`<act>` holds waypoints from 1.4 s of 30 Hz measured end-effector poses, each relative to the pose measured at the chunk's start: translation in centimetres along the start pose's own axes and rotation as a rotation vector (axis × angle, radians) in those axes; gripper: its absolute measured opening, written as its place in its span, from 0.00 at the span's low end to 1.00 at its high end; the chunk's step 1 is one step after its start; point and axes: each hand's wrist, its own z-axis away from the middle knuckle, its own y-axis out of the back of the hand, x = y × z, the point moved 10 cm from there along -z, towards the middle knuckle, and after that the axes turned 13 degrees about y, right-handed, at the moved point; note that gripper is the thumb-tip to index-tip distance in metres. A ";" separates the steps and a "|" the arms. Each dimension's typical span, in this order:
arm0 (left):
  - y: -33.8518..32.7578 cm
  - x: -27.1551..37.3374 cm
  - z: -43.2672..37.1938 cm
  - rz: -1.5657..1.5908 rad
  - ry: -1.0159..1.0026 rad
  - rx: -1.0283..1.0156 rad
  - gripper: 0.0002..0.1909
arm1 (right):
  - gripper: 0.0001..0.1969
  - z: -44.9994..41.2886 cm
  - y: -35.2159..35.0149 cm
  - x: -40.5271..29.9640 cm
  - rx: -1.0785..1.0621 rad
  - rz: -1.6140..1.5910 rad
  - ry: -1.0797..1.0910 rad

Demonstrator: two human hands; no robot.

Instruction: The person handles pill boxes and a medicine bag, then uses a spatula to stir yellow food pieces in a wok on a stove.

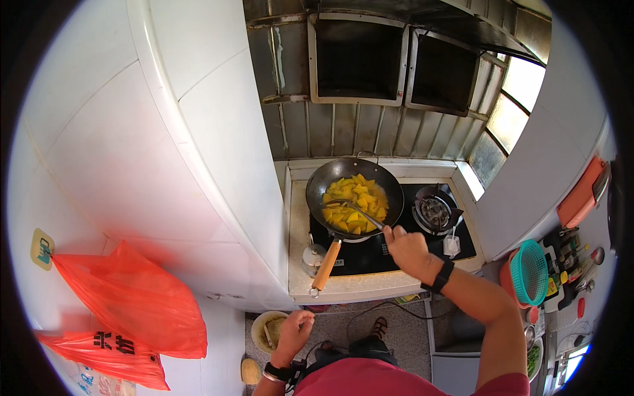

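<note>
A dark wok [317,190] with a wooden handle [327,266] sits over the left side of a black gas hob [391,270]. Chunks of yellow-orange vegetable, like pumpkin [364,200], fill its bottom. My right hand [408,250] grips the handle of a metal spatula or ladle [365,215], whose head rests among the chunks. Low and to the left of the wok handle, my left hand [295,331] hangs bent in the air, apart from the handle; its fingers are partly curled, and nothing shows in it.
An unused burner [433,212] lies right of the wok. A metal lidded pot [313,258] stands left of the wok handle. Red plastic bags [148,307] hang at left. A bowl [260,341] is below my left hand's side. Right: a turquoise colander [530,272] and several bottles [557,284].
</note>
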 end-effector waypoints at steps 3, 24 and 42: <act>0.9 1.2 0.3 -0.024 0.005 0.017 0.08 | 0.22 -1.4 2.6 3.9 -0.081 -0.088 -0.059; 0.8 1.8 -1.0 -0.050 -0.011 0.018 0.07 | 0.22 -0.9 1.3 6.1 -0.037 -0.099 -0.125; 0.4 7.3 -3.8 -0.008 -0.285 0.093 0.19 | 0.22 4.0 5.6 4.8 -0.049 -0.109 -0.086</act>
